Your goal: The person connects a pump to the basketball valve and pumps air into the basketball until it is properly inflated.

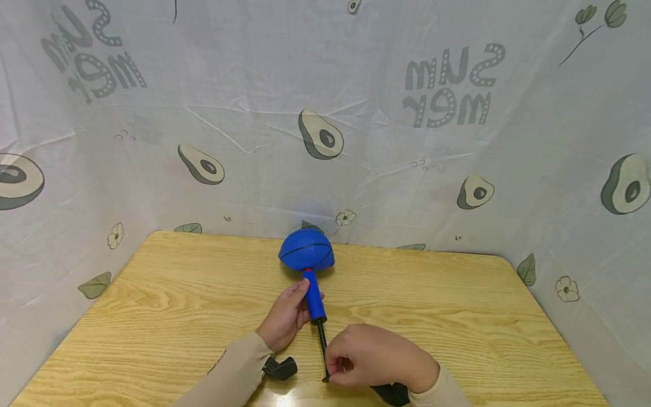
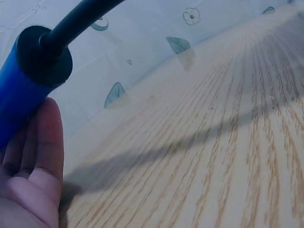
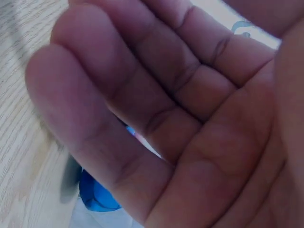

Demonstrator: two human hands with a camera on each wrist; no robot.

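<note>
A blue hand pump (image 1: 315,299) lies between my hands, its red tip against a blue ball (image 1: 307,249) with black seam lines that looks partly collapsed. My left hand (image 1: 289,316) grips the pump's barrel, thumb on top and fingers beneath. From the barrel a long black rod (image 1: 322,339) extends toward me. At the rod's near end my right hand (image 1: 373,356) has its fingers curled round the pump's handle, of which only a small dark end (image 1: 326,380) shows. In the left wrist view the barrel's black cap (image 2: 47,57) and the rod slant upward over the table.
The wood-grain table (image 1: 432,299) extends to both sides of the pump. Behind it hangs a pale curtain (image 1: 254,130) printed with avocados, flowers and lettering. Black wrist devices (image 1: 280,368) sit at both cuffs.
</note>
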